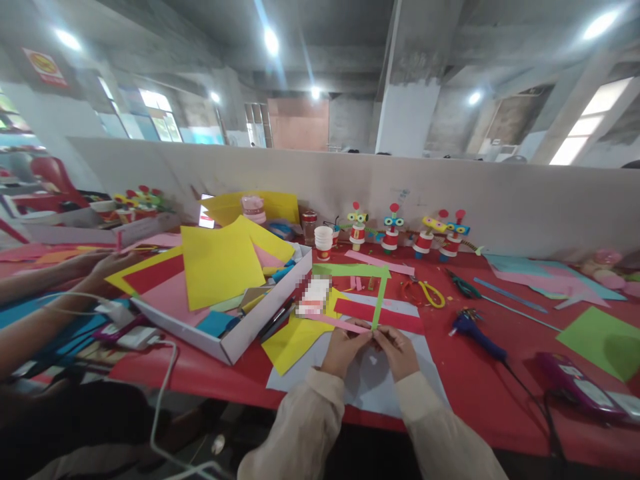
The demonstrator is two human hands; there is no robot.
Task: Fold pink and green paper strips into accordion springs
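My left hand is closed in a pinch on the end of a pink paper strip, which stretches off to the left. Close beside it, my right hand pinches the lower end of a green paper strip. The ends of both strips meet between my fingertips; whether they are stuck together I cannot tell. Beyond, another green strip runs sideways to the top of the upright one. Under my hands lies a white sheet, with a red paper strip and yellow paper on it.
A white box of coloured paper stands left, near another person's arms. Pliers, scissors and a glue gun with its cord lie right. Paper-cup figures and stacked cups stand along the partition.
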